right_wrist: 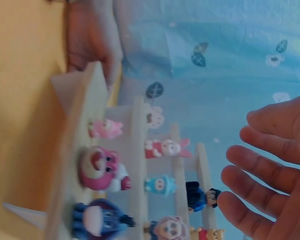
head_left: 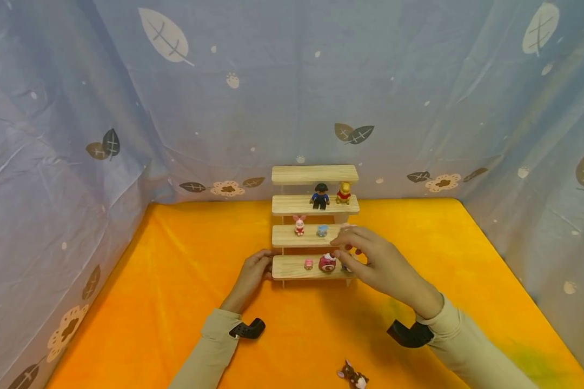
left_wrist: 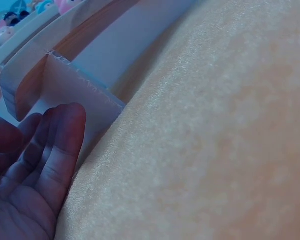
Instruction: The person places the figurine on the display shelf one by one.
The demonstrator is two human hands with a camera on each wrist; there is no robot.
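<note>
A wooden display stand with stepped shelves holds small toy figures. My left hand is at the left end of its lowest shelf; in the left wrist view its extended fingers lie against the pale side panel. Over the right side of the lower shelves is my right hand, loosely bent and holding nothing. Below it in the head view sit a magenta bear and a small pink figure; a blue donkey beside the bear is partly hidden by the hand in the head view.
Higher up are a pink piglet, a light blue figure, a dark-haired doll and a yellow bear in red. A brown animal figure lies on the orange cloth near the front. Patterned curtains surround the cloth.
</note>
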